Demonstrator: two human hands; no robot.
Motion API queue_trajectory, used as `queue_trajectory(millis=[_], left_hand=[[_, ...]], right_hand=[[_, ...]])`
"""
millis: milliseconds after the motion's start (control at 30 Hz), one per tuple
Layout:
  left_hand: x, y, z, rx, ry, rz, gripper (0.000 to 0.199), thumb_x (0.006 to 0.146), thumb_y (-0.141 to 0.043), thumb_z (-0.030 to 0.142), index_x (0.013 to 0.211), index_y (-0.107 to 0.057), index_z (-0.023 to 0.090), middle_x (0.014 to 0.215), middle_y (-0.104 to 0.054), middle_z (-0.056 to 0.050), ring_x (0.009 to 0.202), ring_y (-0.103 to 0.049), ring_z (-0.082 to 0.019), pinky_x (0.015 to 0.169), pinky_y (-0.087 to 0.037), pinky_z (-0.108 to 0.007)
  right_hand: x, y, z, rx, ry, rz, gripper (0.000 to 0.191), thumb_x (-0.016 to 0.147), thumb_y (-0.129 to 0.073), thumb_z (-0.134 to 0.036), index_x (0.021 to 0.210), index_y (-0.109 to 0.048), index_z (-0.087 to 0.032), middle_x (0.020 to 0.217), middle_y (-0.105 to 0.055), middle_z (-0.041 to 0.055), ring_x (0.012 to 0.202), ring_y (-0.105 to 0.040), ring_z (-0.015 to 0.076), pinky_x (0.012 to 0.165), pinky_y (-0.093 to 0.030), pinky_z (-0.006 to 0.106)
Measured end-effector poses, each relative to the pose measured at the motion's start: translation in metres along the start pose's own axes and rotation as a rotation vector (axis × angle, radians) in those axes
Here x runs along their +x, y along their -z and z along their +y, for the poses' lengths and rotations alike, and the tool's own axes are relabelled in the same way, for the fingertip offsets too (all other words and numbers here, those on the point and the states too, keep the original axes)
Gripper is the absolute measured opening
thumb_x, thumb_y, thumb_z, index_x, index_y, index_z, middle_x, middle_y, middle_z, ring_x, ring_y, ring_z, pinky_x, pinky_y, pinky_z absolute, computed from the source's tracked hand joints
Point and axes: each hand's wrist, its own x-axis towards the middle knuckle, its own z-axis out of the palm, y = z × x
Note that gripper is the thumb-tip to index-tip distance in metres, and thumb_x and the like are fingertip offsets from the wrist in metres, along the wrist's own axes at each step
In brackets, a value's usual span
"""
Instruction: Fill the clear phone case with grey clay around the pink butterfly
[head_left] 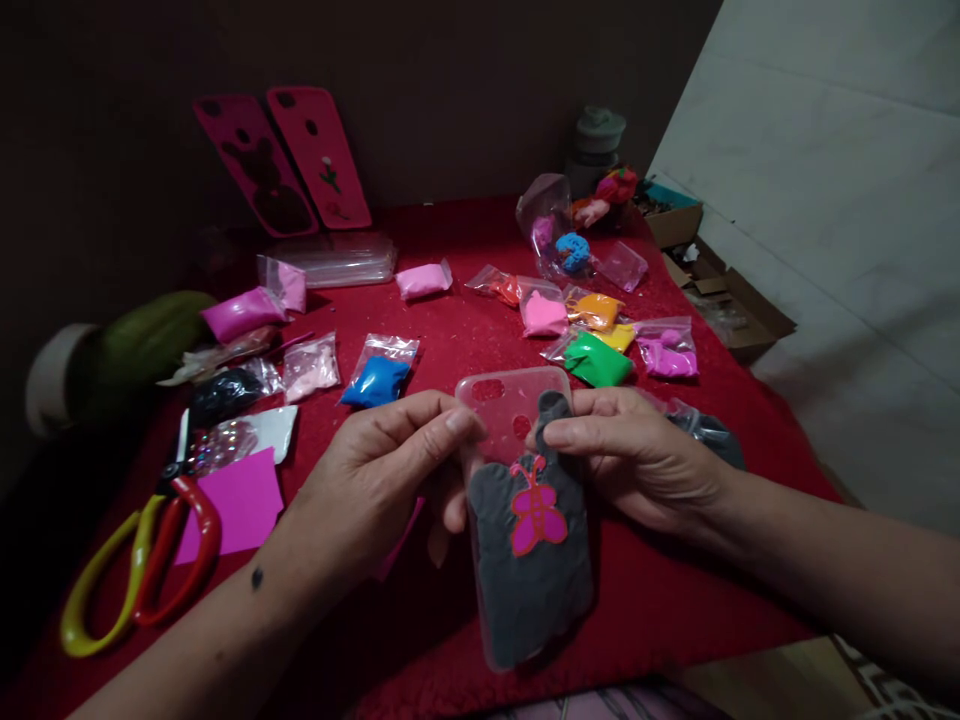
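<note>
The left hand (401, 460) pinches the case (491, 395) at its upper left edge, thumb in front, while the right hand (637, 450) presses a tab of grey clay (529, 600) at the upper right edge with its thumb. So both grips are closed on the case, one to each side, which seems meant to keep it steady and face up while the thumb works the clay. The case is in the near middle, tilted towards the wearer over the red bench (450, 340), perhaps to keep its decorated back in easy sight. Clay covers the lower part and climbs the right edge; the top is clear, and the round hole just left of the thumb is open, probably left so on purpose. A pink butterfly (538, 525) with an orange outline sits on the clay below that hole.

Beyond the hands, small bags of coloured clay lie in a loose arc, the blue bag (379, 380) on the left and the green bag (598, 358) on the right, likely spread out so each colour is easy to pick. The scissors (172, 500) lie to the left, blades away and handles near, handy for the left hand. Two pink cases (322, 155) lean upright at the back, perhaps as samples, with clear cases (345, 262) lying flat in front of them.
</note>
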Motion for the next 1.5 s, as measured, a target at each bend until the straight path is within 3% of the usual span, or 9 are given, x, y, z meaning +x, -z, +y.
queue_trajectory(millis=[200,433,567,733,967,1500], left_hand=[[-0.0007,-0.001,0.0032,0.037,0.011,0.021,0.034,0.092,-0.053,0.042,0.068,-0.06,0.019,0.047,-0.061,0.001,0.036,-0.054,-0.011,0.038,-0.043,-0.019],[-0.0004,-0.003,0.0029,0.047,0.025,0.025,0.035,0.092,-0.054,0.042,0.066,-0.059,0.018,0.046,-0.061,0.001,0.035,-0.053,-0.01,0.037,-0.042,-0.018],[-0.0007,-0.0021,0.0028,0.057,0.015,0.034,0.035,0.092,-0.055,0.041,0.066,-0.059,0.019,0.046,-0.061,0.001,0.036,-0.054,-0.011,0.038,-0.042,-0.018],[0.0005,-0.0001,0.002,0.046,0.004,0.027,0.033,0.092,-0.055,0.041,0.067,-0.06,0.019,0.046,-0.061,0.001,0.035,-0.053,-0.01,0.037,-0.042,-0.018],[0.0023,-0.0008,0.0005,0.069,0.01,0.024,0.033,0.093,-0.054,0.041,0.068,-0.06,0.019,0.047,-0.061,0.002,0.036,-0.054,-0.01,0.038,-0.042,-0.018],[0.0005,-0.0035,0.0033,0.084,0.003,0.04,0.036,0.092,-0.054,0.04,0.064,-0.057,0.019,0.045,-0.06,0.001,0.036,-0.052,-0.01,0.038,-0.041,-0.018]], right_hand=[[0.0002,0.0007,0.0016,0.012,-0.049,0.041,0.022,0.059,-0.083,-0.023,0.067,-0.065,-0.012,0.059,-0.065,0.0008,0.05,-0.056,0.0095,0.054,-0.042,0.023],[0.0009,0.0011,0.0036,-0.037,-0.062,0.078,0.027,0.055,-0.086,-0.024,0.064,-0.063,-0.013,0.058,-0.064,-0.0005,0.05,-0.054,0.0091,0.055,-0.041,0.023],[0.0015,0.002,0.0018,-0.003,-0.05,0.028,0.022,0.057,-0.084,-0.022,0.068,-0.067,-0.013,0.064,-0.067,0.0013,0.056,-0.058,0.0119,0.06,-0.044,0.026],[0.0028,0.0045,0.0016,0.035,0.095,0.064,0.019,0.064,-0.079,-0.029,0.06,-0.067,-0.014,0.06,-0.063,0.0005,0.057,-0.052,0.0109,0.061,-0.041,0.026],[0.0015,0.0036,0.0016,0.001,0.031,0.02,0.02,0.064,-0.079,-0.028,0.072,-0.068,-0.012,0.065,-0.064,0.0016,0.061,-0.057,0.013,0.065,-0.042,0.027],[0.0026,0.0019,0.0055,0.01,0.022,0.064,0.02,0.063,-0.082,-0.023,0.072,-0.068,-0.013,0.066,-0.067,0.0016,0.061,-0.061,0.0136,0.066,-0.046,0.028]])
